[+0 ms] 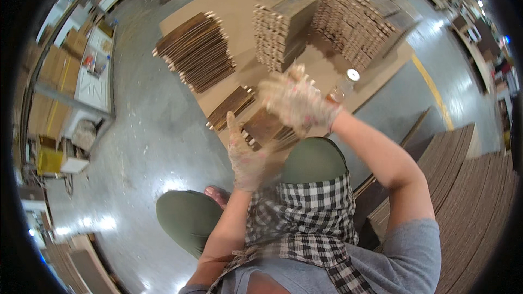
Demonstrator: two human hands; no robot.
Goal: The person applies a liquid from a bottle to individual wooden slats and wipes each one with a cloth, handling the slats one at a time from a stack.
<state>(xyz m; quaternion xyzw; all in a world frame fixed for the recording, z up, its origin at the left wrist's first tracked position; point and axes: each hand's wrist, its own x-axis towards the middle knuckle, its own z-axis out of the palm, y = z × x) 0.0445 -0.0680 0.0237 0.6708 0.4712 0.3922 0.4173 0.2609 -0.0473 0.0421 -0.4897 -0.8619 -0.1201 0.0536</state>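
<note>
Fingers of both gloved hands are spread loose and hold nothing: the right hand (297, 100) is raised palm-down and blurred, the left hand (245, 155) stands edge-up below it with the fingers straight. Both hover over the nearest things, two low bundles of dark wooden slats (231, 108) (267, 129), which lie side by side on a big cardboard sheet (229, 8) on the grey concrete floor (147, 130).

Largest on that sheet is a long, wide block of stacked slats (354, 27) at the far side. Next comes one tall stack (283, 27) in front of it, then one fanned, leaning stack (196, 49) to the left. Another broad pile of brown boards (468, 185) sits at the person's right. Smallest is one clear bottle with a white cap (348, 80), just beyond the right wrist. A checked scarf (305, 218) hangs over the person's knees.
</note>
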